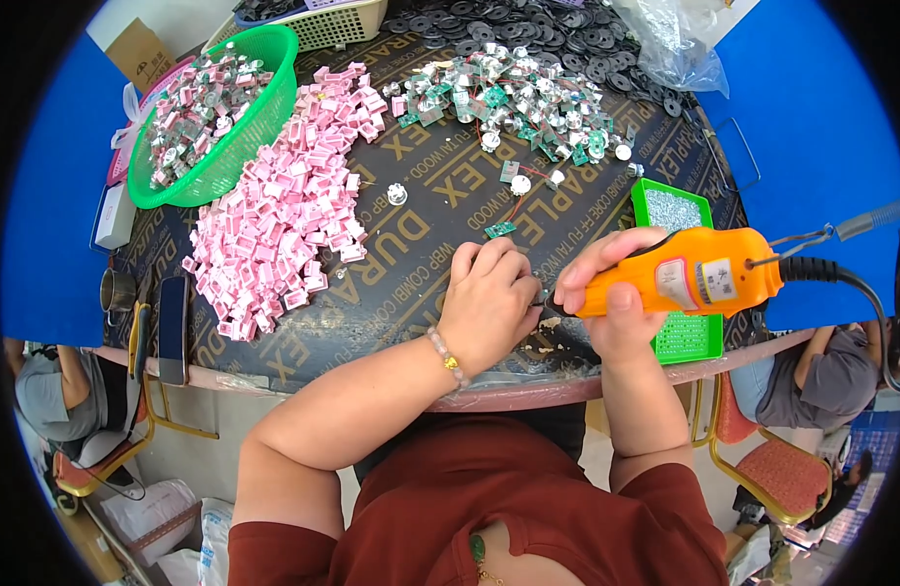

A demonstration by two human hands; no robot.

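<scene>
My right hand [621, 327] grips an orange electric screwdriver [738, 264], which lies level with its tip pointing left. At that tip, near the table's front edge, my left hand [487, 308] is closed, palm down. Its fingers are curled round something they hide; only a small dark bit shows beside the screwdriver's tip. Just beyond my left fingers lies a small green circuit board [501, 230] with wires leading to a white round part [520, 186]. Beneath and beyond the screwdriver sits a green tray [715, 342] with small silvery screws [673, 210] in its far section.
Pink plastic housings [284, 215] are heaped at left, beside a tilted green basket [286, 93] of small parts. Wired circuit boards [528, 103] and black discs [509, 21] are piled at the back. A phone [173, 327] lies at the left edge. The screwdriver's cable [865, 303] runs right.
</scene>
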